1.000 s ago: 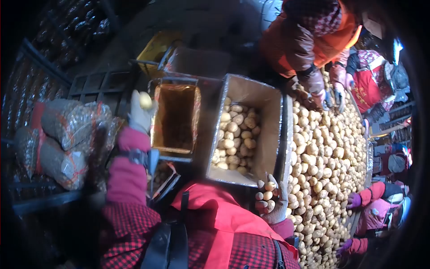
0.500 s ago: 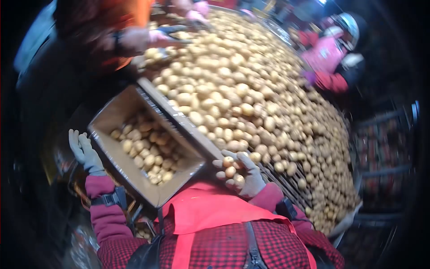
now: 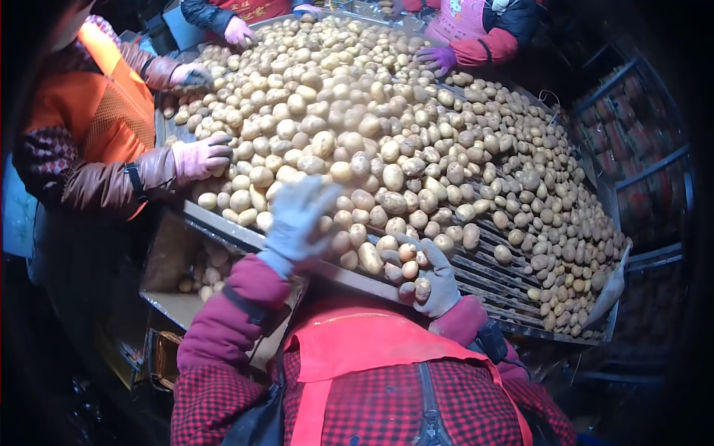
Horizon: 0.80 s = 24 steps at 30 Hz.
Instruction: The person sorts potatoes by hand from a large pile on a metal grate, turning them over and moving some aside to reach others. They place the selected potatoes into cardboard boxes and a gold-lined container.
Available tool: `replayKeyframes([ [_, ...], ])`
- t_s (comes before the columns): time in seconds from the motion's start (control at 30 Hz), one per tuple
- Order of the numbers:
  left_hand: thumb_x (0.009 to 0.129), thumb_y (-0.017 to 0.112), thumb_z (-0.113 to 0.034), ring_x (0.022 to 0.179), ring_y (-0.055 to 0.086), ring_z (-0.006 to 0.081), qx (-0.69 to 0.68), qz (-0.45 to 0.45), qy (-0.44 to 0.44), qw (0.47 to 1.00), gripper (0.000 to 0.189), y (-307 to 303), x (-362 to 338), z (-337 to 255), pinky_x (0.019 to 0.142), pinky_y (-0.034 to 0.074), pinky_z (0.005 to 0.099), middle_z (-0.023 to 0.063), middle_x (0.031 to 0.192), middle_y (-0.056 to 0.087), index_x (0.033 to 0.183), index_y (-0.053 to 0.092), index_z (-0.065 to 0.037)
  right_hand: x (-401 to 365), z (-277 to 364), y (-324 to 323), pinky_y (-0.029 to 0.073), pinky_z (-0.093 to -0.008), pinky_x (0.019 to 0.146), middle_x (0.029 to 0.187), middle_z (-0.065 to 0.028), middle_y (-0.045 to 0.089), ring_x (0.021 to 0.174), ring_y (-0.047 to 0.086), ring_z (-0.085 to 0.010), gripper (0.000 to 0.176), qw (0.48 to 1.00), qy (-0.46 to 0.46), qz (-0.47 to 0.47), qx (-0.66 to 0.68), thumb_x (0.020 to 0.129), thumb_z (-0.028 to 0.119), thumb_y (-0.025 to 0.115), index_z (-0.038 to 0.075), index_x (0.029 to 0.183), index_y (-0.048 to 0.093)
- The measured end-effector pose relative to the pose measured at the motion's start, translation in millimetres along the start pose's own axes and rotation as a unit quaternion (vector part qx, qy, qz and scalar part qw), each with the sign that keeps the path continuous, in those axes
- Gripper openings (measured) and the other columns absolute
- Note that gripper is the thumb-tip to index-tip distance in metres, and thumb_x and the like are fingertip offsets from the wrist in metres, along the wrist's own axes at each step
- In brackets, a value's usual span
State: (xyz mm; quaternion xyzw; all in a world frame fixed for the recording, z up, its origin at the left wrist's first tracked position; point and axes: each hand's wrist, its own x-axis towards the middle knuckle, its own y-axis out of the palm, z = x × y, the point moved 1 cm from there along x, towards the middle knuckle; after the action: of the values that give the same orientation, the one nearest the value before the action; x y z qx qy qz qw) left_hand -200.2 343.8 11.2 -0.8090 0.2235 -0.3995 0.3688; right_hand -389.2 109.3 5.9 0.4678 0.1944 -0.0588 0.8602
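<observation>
I can read no word, number or sign anywhere in front of me. The red apron of the person at the top edge, left of centre, carries pale yellow marks, but they are too small and blurred to read.

The surface is a broad sorting bed of metal bars with a raised rim. Potatoes lie heaped across it, thickest from the centre to 11 o'clock and thinning to a single layer toward 4 o'clock. Near 5 o'clock, bare bars show between scattered small ones. At 8 o'clock, potatoes sit against the rim.
</observation>
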Motion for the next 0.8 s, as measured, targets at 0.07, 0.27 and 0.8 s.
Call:
replayKeyframes([
  [0.07,0.073,0.081,-0.028,0.135,0.046,0.0381,0.036,0.003,0.107,0.994,0.072,43,20,-19,0.112,0.033,0.0564,0.0152,0.146,0.050,0.140,0.058,-0.021,-5,4,-11,0.056,-0.0294,0.077,0.139,-0.0155,0.059,0.108,0.062,-0.0195,0.052,1.000,-0.023,-0.002,0.003,0.097,0.011,0.057,0.010,0.149,0.046],
  [0.27,0.076,0.076,-0.031,0.140,0.039,0.0395,0.098,0.094,0.035,0.990,0.074,81,77,-5,0.116,0.020,0.0670,0.0136,0.147,0.047,0.145,0.051,-0.019,-7,30,-23,0.049,-0.0248,0.054,0.121,-0.0132,0.065,0.081,0.063,-0.0225,0.044,0.986,-0.005,-0.137,0.096,0.107,0.048,0.046,0.017,0.137,0.055],
  [0.8,0.081,0.073,-0.028,0.132,0.048,0.0333,0.201,-0.026,-0.076,0.976,0.070,114,171,133,0.102,0.039,0.0593,0.0083,0.143,0.052,0.147,0.051,-0.031,41,66,-63,0.043,-0.0235,0.055,0.127,-0.0125,0.056,0.084,0.055,-0.0179,0.057,0.976,0.040,-0.099,0.190,0.105,0.055,0.043,0.020,0.150,0.045],
])
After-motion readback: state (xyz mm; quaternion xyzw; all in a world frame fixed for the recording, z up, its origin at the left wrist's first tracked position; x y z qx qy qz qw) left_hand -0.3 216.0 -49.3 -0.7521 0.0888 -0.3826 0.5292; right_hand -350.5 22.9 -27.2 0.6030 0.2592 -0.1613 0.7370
